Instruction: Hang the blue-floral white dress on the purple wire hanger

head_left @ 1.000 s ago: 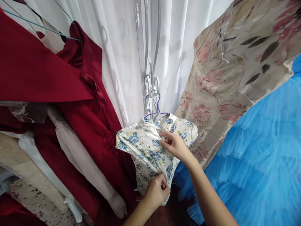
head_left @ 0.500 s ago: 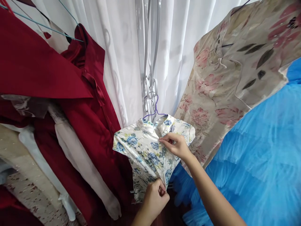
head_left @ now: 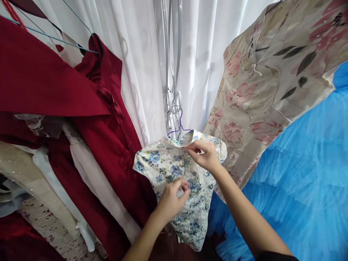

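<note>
A small white dress with blue flowers [head_left: 163, 165] hangs on a purple hanger [head_left: 179, 127] from a metal stand in front of the white curtain. My right hand [head_left: 203, 154] pinches the dress at its collar, just below the hanger hook. Lower down, my left hand [head_left: 171, 199] is in front of the dress's middle, fingers curled and slightly blurred, touching the cloth or just off it.
Dark red garments [head_left: 103, 119] and pale ones [head_left: 92, 181] hang on the left. A beige dress with pink flowers [head_left: 258, 90] and a blue tulle skirt [head_left: 299, 181] crowd the right. White curtain [head_left: 136, 72] and a metal stand [head_left: 172, 72] are behind.
My left hand has let go of the dress's lower front and risen to its middle. My right hand moved up from the chest to the collar. The dress now hangs longer and flatter.
</note>
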`<state>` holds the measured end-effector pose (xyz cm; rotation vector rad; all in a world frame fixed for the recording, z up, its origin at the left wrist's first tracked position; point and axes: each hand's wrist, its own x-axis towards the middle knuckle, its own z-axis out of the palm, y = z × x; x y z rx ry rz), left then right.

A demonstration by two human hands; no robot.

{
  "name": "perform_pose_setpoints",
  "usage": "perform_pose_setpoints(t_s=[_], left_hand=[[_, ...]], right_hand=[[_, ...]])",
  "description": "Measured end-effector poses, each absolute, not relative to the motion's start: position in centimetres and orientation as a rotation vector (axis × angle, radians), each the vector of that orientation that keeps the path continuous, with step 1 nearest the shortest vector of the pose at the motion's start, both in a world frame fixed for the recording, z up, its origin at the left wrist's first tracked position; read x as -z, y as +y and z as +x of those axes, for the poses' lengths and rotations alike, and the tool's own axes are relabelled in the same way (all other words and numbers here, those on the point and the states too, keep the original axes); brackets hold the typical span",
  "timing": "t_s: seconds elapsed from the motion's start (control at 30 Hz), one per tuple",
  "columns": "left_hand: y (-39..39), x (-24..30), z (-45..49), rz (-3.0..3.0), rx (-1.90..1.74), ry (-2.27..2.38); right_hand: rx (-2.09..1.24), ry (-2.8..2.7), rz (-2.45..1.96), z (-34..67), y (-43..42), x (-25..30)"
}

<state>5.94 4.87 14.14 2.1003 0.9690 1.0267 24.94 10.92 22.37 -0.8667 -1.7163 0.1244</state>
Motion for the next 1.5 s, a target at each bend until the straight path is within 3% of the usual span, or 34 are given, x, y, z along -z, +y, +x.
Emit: perform_pose_setpoints(t_s=[0.1,0.23,0.4,0.7,0.8,0.93,1.13,1.3,1.5], left_hand=[[8.7,-20.4,4.9,2.218,-1.385,0.922],[12.1,-25.7,4.9,2.476,-1.303,0.856],[12.1,-27.0,5.8,2.387,-1.343,0.839],[19.4,-26.7,-3.6,1.391,-2.021,0.989],[20.9,-23.8,-6.7,0.721,-1.967,1.052],[18.7,-17.3,-5.7,0.430,-1.775,1.143],[12.3,-9.1,1.0,0.323,-1.611,1.130],[6.3,-9.6,7.4,0.754,-1.342,0.935],[1.3,-13.3,12.4,1.586,-0.926,0.798]], right_hand=[[-0.070,-1.725,-0.850,24.8,10.4,-22.0],[-0.009,-1.690,-0.871,24.2,10.1,-21.8],[0.020,-1.745,-0.911,22.9,10.9,-19.9],[-0.423,-2.017,-0.865,21.9,7.7,-13.9],[-0.523,-1.934,-0.836,22.1,6.4,-14.2],[-0.697,-1.854,-0.838,23.0,5.6,-13.8],[-0.849,-1.587,-1.096,25.9,2.8,-5.5],[-0.980,-1.719,-1.185,27.6,0.1,-0.5],[-1.207,-1.443,-1.120,25.2,-1.7,-3.5]])
